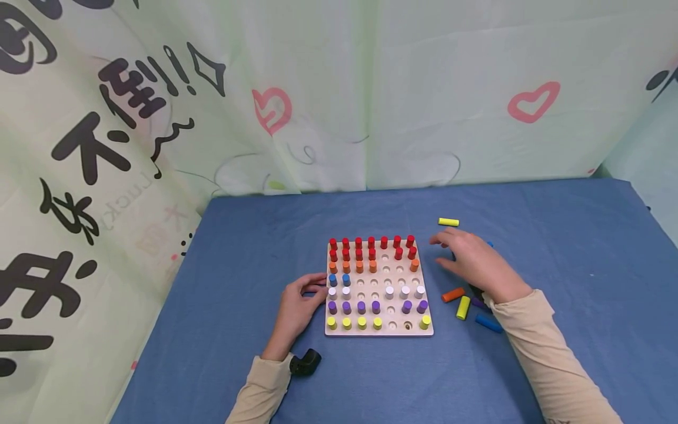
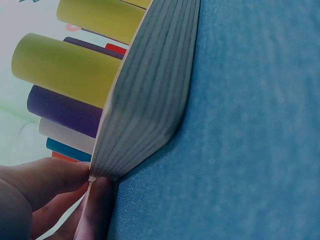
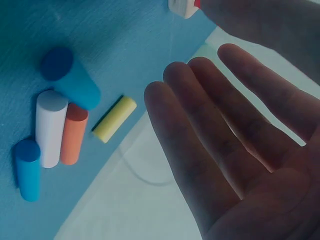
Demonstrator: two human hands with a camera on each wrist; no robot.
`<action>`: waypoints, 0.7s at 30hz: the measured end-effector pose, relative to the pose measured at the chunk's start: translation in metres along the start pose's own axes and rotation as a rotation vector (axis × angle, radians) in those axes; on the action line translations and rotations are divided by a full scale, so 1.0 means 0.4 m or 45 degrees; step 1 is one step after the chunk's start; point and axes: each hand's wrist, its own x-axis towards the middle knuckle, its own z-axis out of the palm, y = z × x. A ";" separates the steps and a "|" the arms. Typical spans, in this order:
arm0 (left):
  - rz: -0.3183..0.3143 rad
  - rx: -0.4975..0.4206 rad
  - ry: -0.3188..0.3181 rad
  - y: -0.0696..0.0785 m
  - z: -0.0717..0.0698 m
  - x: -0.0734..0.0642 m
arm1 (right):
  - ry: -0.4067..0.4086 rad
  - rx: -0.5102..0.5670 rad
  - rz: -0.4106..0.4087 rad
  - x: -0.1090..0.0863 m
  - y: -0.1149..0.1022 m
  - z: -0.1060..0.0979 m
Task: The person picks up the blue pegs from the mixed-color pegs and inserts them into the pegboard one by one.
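Observation:
A light wooden pegboard (image 1: 368, 288) holds rows of red, orange, blue, white, purple and yellow pegs, with several bare holes towards the middle and right. My left hand (image 1: 296, 306) pinches the board's left edge; in the left wrist view the thumb lies on its upper face and a finger against its underside, beside the striped board side (image 2: 150, 95). To the right of the board, my right hand (image 1: 479, 265) hovers over loose pegs with nothing in its grasp. Its fingers (image 3: 175, 135) are stretched out in the right wrist view, near a yellow peg (image 3: 115, 119).
On the blue cloth right of the board lie an orange peg (image 1: 452, 294), a yellow peg (image 1: 463, 308) and a blue peg (image 1: 488, 323). A white peg (image 3: 50, 130) lies among others, partly hidden by the right hand from the head view. A printed curtain (image 1: 424, 118) hangs behind the table.

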 end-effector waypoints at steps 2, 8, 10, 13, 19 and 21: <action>0.003 0.001 0.000 0.000 0.000 0.000 | -0.010 -0.006 0.031 -0.001 0.004 -0.001; -0.002 -0.002 -0.001 0.001 0.000 -0.001 | -0.031 -0.012 0.067 -0.006 0.023 -0.007; -0.010 -0.004 -0.001 0.003 0.001 -0.001 | -0.038 -0.015 0.074 -0.006 0.029 -0.007; -0.014 -0.006 0.000 0.002 0.001 -0.001 | -0.046 -0.018 0.094 -0.005 0.036 -0.007; -0.004 -0.007 0.003 -0.002 0.001 0.001 | -0.056 -0.019 0.137 -0.005 0.050 -0.001; 0.004 -0.007 0.002 -0.003 0.001 0.001 | -0.051 -0.022 0.137 -0.005 0.055 0.001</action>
